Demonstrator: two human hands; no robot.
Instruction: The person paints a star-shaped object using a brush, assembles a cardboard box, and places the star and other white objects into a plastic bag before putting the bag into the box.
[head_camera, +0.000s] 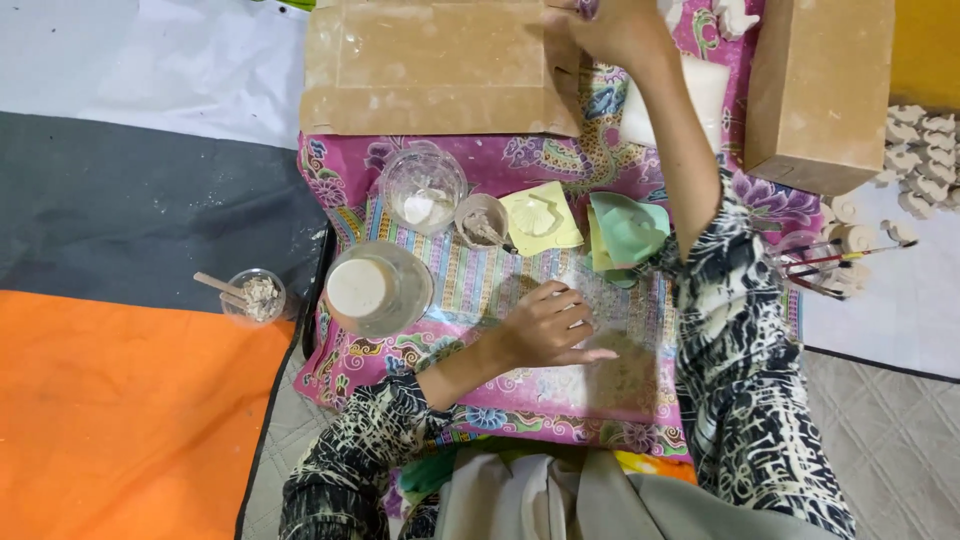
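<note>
- While the left hand (548, 325) rests at lower centre of the frame, its fingers curl loosely and press flat on a clear plastic sheet (600, 330) spread over the patterned cloth (480, 280); it grips nothing.
- Right hand (612, 25), top centre: reaches up to the edge of a flattened cardboard piece (435, 65); the frame's top edge cuts off the fingers, so whether they are closed on it cannot be told.
- Just above the left hand, centre: a yellow mould (540, 217) with a pale cast in it, and beside it to the right a mint-green mould (628, 230).
- Left of the moulds: a small cup (480, 220) of greyish paste and a clear glass bowl (423, 187) with white powder.
- Centre left: a clear lidded jar (375, 290) of white material, at the cloth's edge.
- Far left, on the dark mat (130, 210): a small cup with a stick (250, 295), well apart from the cloth.
- Upper right: a cardboard box (820, 90); below it, paintbrushes (835, 262).
- Right edge: rows of small white plaster figures (920, 150).
- Lower left: an orange mat (110, 420).
</note>
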